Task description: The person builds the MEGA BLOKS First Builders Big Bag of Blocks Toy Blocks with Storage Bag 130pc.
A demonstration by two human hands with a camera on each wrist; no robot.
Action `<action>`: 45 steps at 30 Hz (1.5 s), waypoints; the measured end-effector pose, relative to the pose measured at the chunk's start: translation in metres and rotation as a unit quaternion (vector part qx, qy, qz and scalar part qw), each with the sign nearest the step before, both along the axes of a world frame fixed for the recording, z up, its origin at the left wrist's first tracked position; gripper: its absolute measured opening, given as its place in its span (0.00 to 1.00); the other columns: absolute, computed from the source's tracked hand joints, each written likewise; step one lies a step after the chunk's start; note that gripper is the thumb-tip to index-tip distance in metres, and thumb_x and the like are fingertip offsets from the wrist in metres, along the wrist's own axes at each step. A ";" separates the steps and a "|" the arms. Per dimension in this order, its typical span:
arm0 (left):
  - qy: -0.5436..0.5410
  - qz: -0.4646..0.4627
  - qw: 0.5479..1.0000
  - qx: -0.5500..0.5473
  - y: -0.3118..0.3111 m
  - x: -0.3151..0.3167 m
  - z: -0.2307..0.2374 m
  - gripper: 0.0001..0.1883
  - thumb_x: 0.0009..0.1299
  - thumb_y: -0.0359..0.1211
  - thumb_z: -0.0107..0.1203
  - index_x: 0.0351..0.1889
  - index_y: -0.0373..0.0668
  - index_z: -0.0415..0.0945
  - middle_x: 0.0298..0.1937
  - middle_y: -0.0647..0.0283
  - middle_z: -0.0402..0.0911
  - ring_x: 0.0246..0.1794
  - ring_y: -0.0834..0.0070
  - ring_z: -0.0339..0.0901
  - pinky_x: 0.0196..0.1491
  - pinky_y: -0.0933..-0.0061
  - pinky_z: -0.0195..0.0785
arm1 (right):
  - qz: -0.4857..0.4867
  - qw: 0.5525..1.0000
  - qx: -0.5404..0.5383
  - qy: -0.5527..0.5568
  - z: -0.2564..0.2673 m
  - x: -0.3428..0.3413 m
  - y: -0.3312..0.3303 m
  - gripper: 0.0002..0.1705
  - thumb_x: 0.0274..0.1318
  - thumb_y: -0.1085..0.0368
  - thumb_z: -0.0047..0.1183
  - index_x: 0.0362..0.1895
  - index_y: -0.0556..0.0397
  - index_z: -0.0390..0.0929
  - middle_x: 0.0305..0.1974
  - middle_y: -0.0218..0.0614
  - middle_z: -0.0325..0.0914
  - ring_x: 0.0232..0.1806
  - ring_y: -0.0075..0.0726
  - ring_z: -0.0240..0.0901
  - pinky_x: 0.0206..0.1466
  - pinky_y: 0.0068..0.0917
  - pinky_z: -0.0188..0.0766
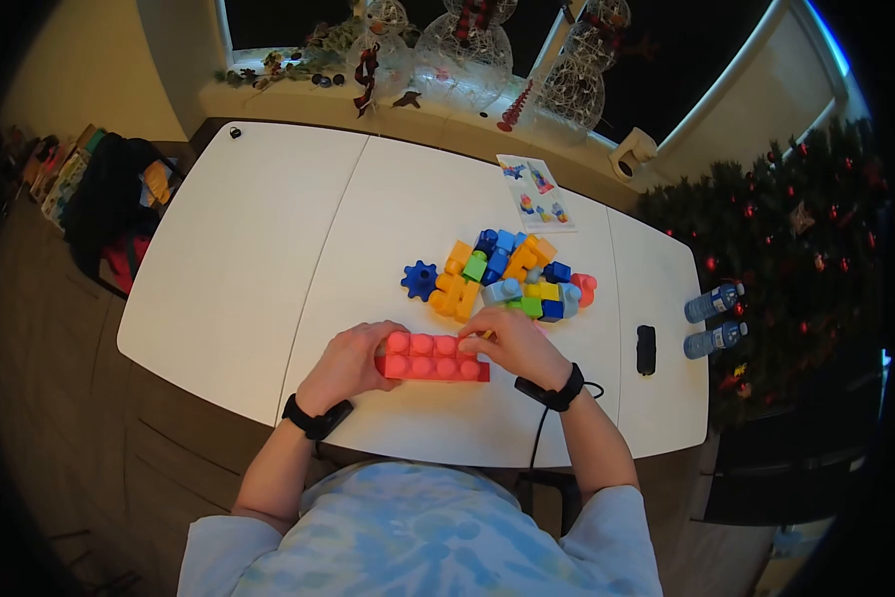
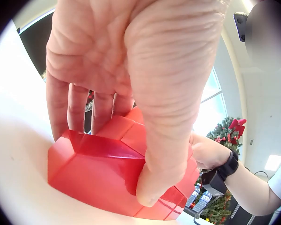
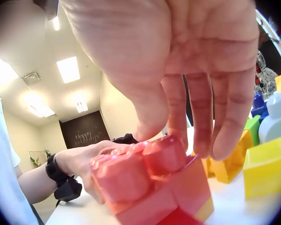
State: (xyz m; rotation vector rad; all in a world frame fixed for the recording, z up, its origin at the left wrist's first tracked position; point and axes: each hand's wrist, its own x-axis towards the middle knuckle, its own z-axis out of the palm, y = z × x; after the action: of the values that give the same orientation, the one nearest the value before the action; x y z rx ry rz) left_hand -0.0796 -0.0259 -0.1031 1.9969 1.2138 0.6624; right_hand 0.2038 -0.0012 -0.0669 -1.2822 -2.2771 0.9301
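Observation:
A row of pinkish-red studded blocks (image 1: 432,356) lies near the table's front edge, on a darker red piece (image 1: 483,372) showing at its right end. My left hand (image 1: 353,360) grips the left end; in the left wrist view its thumb (image 2: 161,180) presses the smooth red side (image 2: 93,173), with the fingers on the far side. At the right end, my right hand (image 1: 515,343) holds the blocks' far corner between thumb and forefinger. The right wrist view shows that thumb (image 3: 152,124) by the studs (image 3: 164,154), the other fingers hanging straighter beyond.
Beyond the hands is a pile of blue, orange, yellow and green blocks (image 1: 522,261), with a dark blue gear piece (image 1: 419,281) at its left. A picture sheet (image 1: 537,194) lies behind. At the right are a black case (image 1: 646,350) and two water bottles (image 1: 714,340).

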 end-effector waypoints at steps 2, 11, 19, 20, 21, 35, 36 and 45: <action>0.001 -0.002 1.000 -0.024 0.000 0.000 0.002 0.32 0.47 0.29 0.77 0.54 0.43 0.81 0.46 0.54 0.87 0.44 0.55 0.85 0.51 0.62 0.79 | -0.035 0.998 0.049 -0.012 0.010 -0.006 0.021 0.16 0.57 0.60 0.70 0.44 0.57 0.85 0.37 0.42 0.83 0.37 0.42 0.82 0.42 0.34 0.78; -0.015 0.005 0.999 -0.032 -0.002 0.001 0.005 0.30 0.47 0.30 0.75 0.52 0.46 0.80 0.43 0.55 0.86 0.45 0.52 0.82 0.51 0.58 0.77 | -0.027 0.962 0.117 -0.246 -0.024 -0.042 0.075 0.35 0.42 0.57 0.75 0.54 0.53 0.73 0.52 0.45 0.78 0.60 0.54 0.72 0.61 0.45 0.76; -0.009 -0.002 1.000 -0.014 -0.001 0.000 -0.002 0.30 0.48 0.32 0.75 0.52 0.47 0.80 0.41 0.55 0.85 0.44 0.52 0.82 0.50 0.57 0.77 | -0.092 0.989 0.075 -0.086 0.021 -0.010 0.062 0.40 0.41 0.65 0.72 0.64 0.52 0.74 0.53 0.43 0.75 0.58 0.50 0.76 0.59 0.41 0.76; -0.003 -0.003 1.000 -0.011 -0.001 0.000 0.000 0.30 0.48 0.32 0.75 0.52 0.47 0.80 0.41 0.55 0.85 0.44 0.52 0.81 0.49 0.56 0.77 | -0.090 0.989 0.073 -0.088 0.019 0.000 0.062 0.40 0.41 0.65 0.72 0.64 0.52 0.74 0.53 0.43 0.75 0.58 0.50 0.76 0.59 0.41 0.76; -0.004 -0.002 1.000 -0.013 -0.001 0.000 -0.001 0.30 0.48 0.32 0.75 0.52 0.47 0.80 0.41 0.55 0.85 0.44 0.52 0.81 0.49 0.56 0.77 | -0.100 0.989 0.069 -0.079 0.013 0.010 0.061 0.42 0.41 0.64 0.73 0.65 0.53 0.73 0.52 0.43 0.74 0.56 0.50 0.76 0.60 0.39 0.76; 0.001 0.003 1.000 -0.002 -0.001 0.001 0.002 0.28 0.49 0.31 0.74 0.51 0.47 0.80 0.41 0.56 0.85 0.44 0.52 0.82 0.49 0.57 0.78 | -0.251 0.964 0.084 -0.007 0.006 0.054 0.005 0.37 0.41 0.71 0.74 0.60 0.52 0.76 0.59 0.43 0.78 0.64 0.51 0.72 0.67 0.40 0.70; 0.003 0.003 1.000 -0.002 -0.001 0.001 0.002 0.28 0.49 0.31 0.74 0.51 0.47 0.80 0.41 0.56 0.85 0.44 0.52 0.82 0.49 0.57 0.78 | -0.251 0.965 0.083 -0.005 0.000 0.055 0.005 0.37 0.41 0.71 0.74 0.60 0.52 0.76 0.59 0.43 0.78 0.64 0.51 0.72 0.67 0.40 0.70; 0.014 0.002 1.000 -0.014 -0.002 0.001 0.000 0.29 0.50 0.31 0.74 0.53 0.47 0.79 0.43 0.56 0.85 0.46 0.53 0.82 0.51 0.58 0.77 | -0.127 0.977 0.167 0.023 0.036 0.001 -0.019 0.36 0.42 0.69 0.74 0.60 0.52 0.77 0.57 0.44 0.78 0.63 0.52 0.72 0.67 0.43 0.70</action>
State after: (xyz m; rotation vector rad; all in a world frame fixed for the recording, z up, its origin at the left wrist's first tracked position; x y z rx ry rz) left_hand -0.0790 -0.0276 -0.1031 1.9876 1.2375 0.6192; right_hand 0.2053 -0.0205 -0.0305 -1.3395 -2.0600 0.4601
